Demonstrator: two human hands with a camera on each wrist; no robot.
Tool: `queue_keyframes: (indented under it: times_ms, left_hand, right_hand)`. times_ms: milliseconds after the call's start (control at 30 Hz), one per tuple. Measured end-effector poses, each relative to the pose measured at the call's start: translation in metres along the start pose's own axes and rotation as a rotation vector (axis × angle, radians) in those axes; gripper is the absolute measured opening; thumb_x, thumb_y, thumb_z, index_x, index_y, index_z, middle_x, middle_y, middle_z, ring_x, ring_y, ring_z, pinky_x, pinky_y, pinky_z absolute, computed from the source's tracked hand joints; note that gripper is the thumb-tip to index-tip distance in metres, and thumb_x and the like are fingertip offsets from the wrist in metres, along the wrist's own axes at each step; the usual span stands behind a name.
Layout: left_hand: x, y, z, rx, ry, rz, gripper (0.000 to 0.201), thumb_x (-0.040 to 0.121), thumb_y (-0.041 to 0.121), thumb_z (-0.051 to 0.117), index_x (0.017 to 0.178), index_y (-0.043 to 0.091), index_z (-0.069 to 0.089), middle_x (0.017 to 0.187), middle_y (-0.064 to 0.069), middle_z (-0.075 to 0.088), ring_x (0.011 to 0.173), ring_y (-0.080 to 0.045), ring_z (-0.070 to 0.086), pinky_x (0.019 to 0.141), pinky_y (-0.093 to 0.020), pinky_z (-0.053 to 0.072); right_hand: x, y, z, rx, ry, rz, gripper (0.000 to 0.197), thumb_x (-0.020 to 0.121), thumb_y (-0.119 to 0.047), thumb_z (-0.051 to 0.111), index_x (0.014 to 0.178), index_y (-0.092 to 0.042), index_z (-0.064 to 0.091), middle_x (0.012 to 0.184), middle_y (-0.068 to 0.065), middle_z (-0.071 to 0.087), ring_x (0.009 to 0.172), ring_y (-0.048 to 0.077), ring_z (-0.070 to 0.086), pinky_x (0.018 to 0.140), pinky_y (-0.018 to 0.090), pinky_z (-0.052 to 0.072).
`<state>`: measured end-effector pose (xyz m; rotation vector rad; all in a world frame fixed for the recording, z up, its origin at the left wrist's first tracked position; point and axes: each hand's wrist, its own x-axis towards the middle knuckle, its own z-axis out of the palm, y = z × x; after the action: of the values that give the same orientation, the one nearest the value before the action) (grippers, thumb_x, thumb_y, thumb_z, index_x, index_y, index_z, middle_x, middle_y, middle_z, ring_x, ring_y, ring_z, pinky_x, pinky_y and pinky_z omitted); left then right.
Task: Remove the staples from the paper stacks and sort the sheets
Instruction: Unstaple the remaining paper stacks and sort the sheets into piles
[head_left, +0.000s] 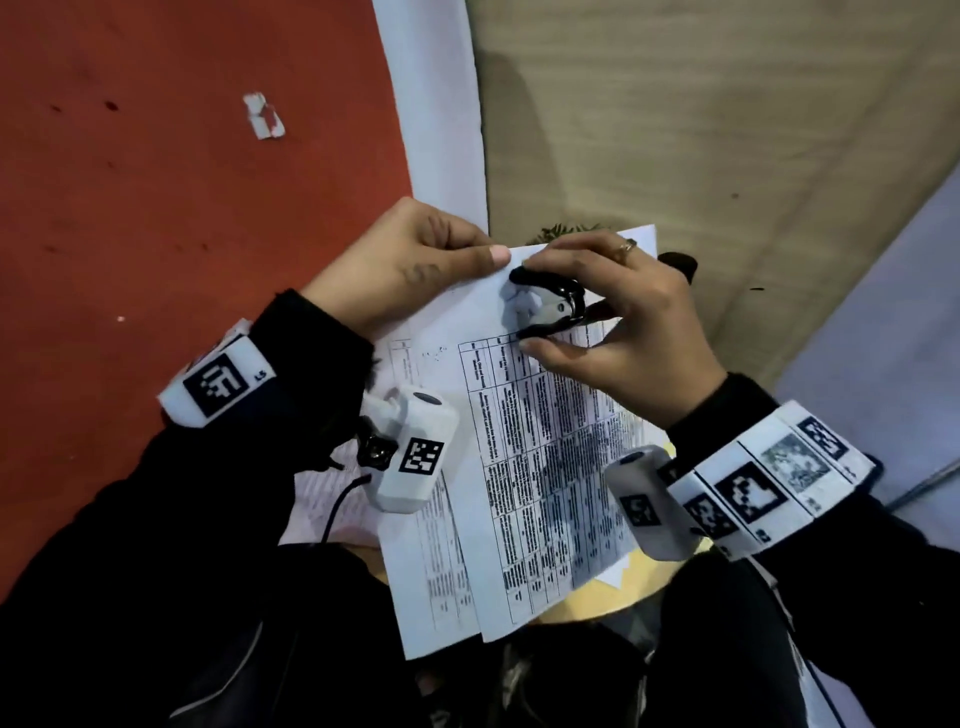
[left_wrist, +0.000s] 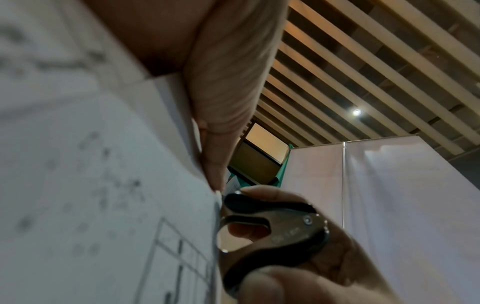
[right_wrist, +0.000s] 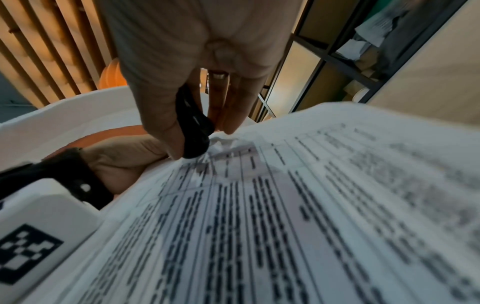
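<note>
A stack of printed sheets (head_left: 540, 467) with dark tables is held up in front of me. My left hand (head_left: 415, 260) pinches its top left corner, thumb on top. My right hand (head_left: 613, 312) squeezes a black and metal staple remover (head_left: 550, 304) between thumb and fingers, its claws biting the crumpled corner of the paper. In the left wrist view the staple remover (left_wrist: 272, 228) presses against the paper edge (left_wrist: 155, 205). The right wrist view shows the staple remover (right_wrist: 193, 127) at the creased corner of the sheets (right_wrist: 285, 205). No staple can be made out.
Below lies a red floor (head_left: 156, 208) with a small paper scrap (head_left: 264, 115). A white panel (head_left: 441, 130) and a tan carpeted area (head_left: 675, 130) are beyond. A yellowish surface (head_left: 597, 597) shows under the sheets. A black object (head_left: 680, 264) sits behind my right hand.
</note>
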<state>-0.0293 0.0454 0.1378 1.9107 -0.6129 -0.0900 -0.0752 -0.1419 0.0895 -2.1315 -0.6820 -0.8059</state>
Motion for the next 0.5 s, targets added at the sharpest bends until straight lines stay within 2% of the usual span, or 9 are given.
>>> queue_keyframes:
  times_ms: [100, 167, 233, 333, 400, 467, 500]
  left_hand:
    - [-0.001, 0.002, 0.002, 0.028, 0.0, 0.009, 0.024, 0.085, 0.02, 0.064, 0.095, 0.0, 0.072, 0.097, -0.032, 0.066, 0.08, -0.023, 0.055, 0.077, -0.033, 0.04]
    - [0.0, 0.002, 0.002, 0.045, -0.005, 0.001, 0.026, 0.083, 0.023, 0.064, 0.094, 0.001, 0.073, 0.097, -0.03, 0.068, 0.082, -0.023, 0.056, 0.081, -0.034, 0.041]
    - [0.001, 0.002, 0.002, 0.049, -0.009, -0.009, 0.03, 0.079, 0.028, 0.064, 0.093, 0.003, 0.073, 0.095, -0.03, 0.068, 0.081, -0.023, 0.053, 0.08, -0.035, 0.039]
    - [0.001, 0.003, 0.004, 0.067, -0.029, -0.008, 0.033, 0.079, 0.032, 0.065, 0.093, 0.003, 0.073, 0.096, -0.041, 0.06, 0.082, -0.024, 0.049, 0.079, -0.036, 0.034]
    - [-0.001, 0.004, 0.005, 0.073, -0.036, -0.016, 0.036, 0.078, 0.033, 0.067, 0.093, 0.001, 0.073, 0.098, -0.043, 0.057, 0.083, -0.025, 0.051, 0.08, -0.037, 0.036]
    - [-0.001, 0.005, 0.006, 0.072, -0.036, -0.027, 0.037, 0.08, 0.03, 0.068, 0.096, -0.003, 0.071, 0.096, -0.041, 0.06, 0.087, -0.031, 0.061, 0.085, -0.042, 0.044]
    - [-0.002, 0.006, 0.007, 0.06, -0.026, -0.031, 0.031, 0.083, 0.023, 0.067, 0.098, -0.004, 0.071, 0.097, -0.036, 0.065, 0.094, -0.036, 0.065, 0.092, -0.045, 0.046]
  right_hand:
    - [0.001, 0.001, -0.004, 0.012, -0.041, -0.015, 0.048, 0.068, -0.02, 0.08, 0.113, -0.01, 0.066, 0.112, 0.009, 0.06, 0.094, 0.016, 0.061, 0.067, 0.029, 0.056]
    - [0.001, 0.002, -0.006, 0.015, -0.067, -0.036, 0.048, 0.07, -0.021, 0.079, 0.114, -0.011, 0.066, 0.113, 0.009, 0.06, 0.093, 0.018, 0.062, 0.068, 0.033, 0.056]
    - [0.001, 0.002, -0.007, 0.021, -0.07, -0.047, 0.048, 0.071, -0.022, 0.08, 0.115, -0.011, 0.065, 0.113, 0.009, 0.06, 0.094, 0.017, 0.062, 0.068, 0.033, 0.057]
    - [0.002, 0.002, -0.008, 0.014, -0.073, -0.072, 0.051, 0.07, -0.022, 0.08, 0.117, -0.012, 0.064, 0.113, 0.011, 0.061, 0.098, 0.018, 0.062, 0.075, 0.036, 0.057]
    - [0.003, 0.002, -0.01, 0.01, -0.091, -0.083, 0.054, 0.069, -0.022, 0.081, 0.118, -0.014, 0.063, 0.111, 0.011, 0.062, 0.098, 0.019, 0.062, 0.073, 0.034, 0.058]
    - [0.004, 0.002, -0.012, -0.001, -0.107, -0.097, 0.053, 0.069, -0.022, 0.081, 0.118, -0.014, 0.063, 0.11, 0.01, 0.063, 0.097, 0.019, 0.063, 0.069, 0.032, 0.057]
    - [0.004, 0.001, -0.013, -0.02, -0.111, -0.113, 0.053, 0.069, -0.022, 0.081, 0.118, -0.014, 0.063, 0.109, 0.009, 0.063, 0.095, 0.02, 0.063, 0.068, 0.031, 0.056]
